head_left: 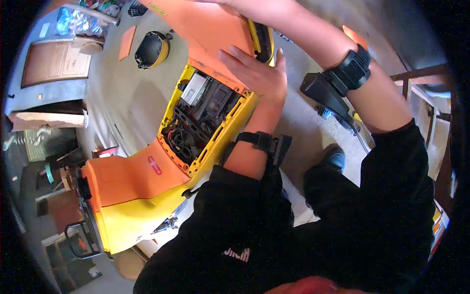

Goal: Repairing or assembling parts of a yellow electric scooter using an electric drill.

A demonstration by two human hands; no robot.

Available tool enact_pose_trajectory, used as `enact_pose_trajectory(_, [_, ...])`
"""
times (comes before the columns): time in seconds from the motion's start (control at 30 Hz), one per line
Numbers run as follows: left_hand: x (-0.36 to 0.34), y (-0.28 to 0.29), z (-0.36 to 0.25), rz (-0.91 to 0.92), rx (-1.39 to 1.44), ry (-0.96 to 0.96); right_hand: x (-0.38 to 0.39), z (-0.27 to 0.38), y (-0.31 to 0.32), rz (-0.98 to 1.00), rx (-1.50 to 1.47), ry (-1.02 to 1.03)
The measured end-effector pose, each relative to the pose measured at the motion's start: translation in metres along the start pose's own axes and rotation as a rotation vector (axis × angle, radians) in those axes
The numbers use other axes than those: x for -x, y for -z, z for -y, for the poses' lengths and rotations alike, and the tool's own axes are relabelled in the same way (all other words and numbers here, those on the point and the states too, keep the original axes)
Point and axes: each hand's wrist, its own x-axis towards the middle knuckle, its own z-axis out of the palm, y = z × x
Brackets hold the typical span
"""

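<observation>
My left hand (259, 74) reaches over the far end of an opened compartment, its fingers stretched out and its thumb apart. The fingers lie over a broad orange body panel (208, 30); whether they press on it I cannot tell. My right arm stretches across the top, and the right hand is almost wholly cut off by the upper edge, beside the same panel. Both belong to a yellow and orange vehicle body (132, 220). Inside the compartment are a silver box (195, 89), dark parts and a tangle of wires (180, 143). A curved orange section (132, 176) adjoins its near end.
A yellow and black tub-shaped part (152, 50) and a flat orange piece (127, 43) rest on the floor at far left. Wooden boards (58, 64) line the left side. A metal frame (431, 110) stands at right. My shoe (334, 158) is on the floor.
</observation>
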Motion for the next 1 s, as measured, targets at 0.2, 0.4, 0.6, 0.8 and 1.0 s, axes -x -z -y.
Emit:
enact_pose_trajectory(0.2, [-0.008,-0.002,-0.005,0.048,0.011,0.117,0.012,-0.006,0.008,0.032,0.106,-0.093])
enact_pose_trajectory(0.4, [-0.016,0.002,-0.005,0.054,0.042,0.059,0.018,-0.009,0.011,0.182,0.249,-0.288])
enact_pose_trajectory(0.6, [-0.017,0.006,0.000,0.166,0.161,0.154,0.025,0.007,0.016,0.185,0.188,-0.346])
enact_pose_trajectory(0.8, [-0.017,0.008,-0.004,0.173,0.082,0.053,0.028,0.016,0.021,0.177,0.123,-0.344])
enact_pose_trajectory(1.0, [-0.015,0.001,0.000,0.148,0.086,0.051,0.025,0.002,0.017,0.147,0.108,-0.281])
